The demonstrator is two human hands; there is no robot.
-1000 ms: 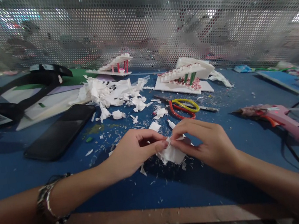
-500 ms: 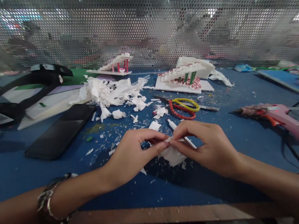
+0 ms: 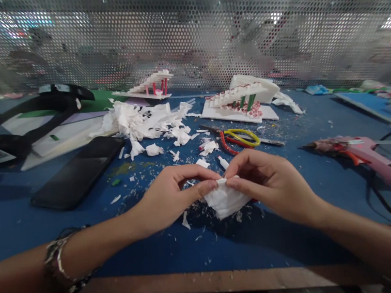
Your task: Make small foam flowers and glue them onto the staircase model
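Note:
A piece of thin white tissue paper hangs between my two hands, low over the blue table. My left hand pinches its upper edge between thumb and index finger. From the other side my right hand pinches the same edge, the two sets of fingertips almost touching. Just behind the fingers lie a white tube-like stick, partly covered by my right hand, and small torn scraps. Scissors with red and yellow handles rest a little farther back.
Torn white paper is heaped behind a black phone. Two small stair models stand near the perforated metal screen. At right lies a pink glue gun with its cable. A black strap-like device sits at left.
The paper between my fingers has come up and spread, so more of it shows below the pinch. My right hand has shifted slightly, covering more of the white stick.

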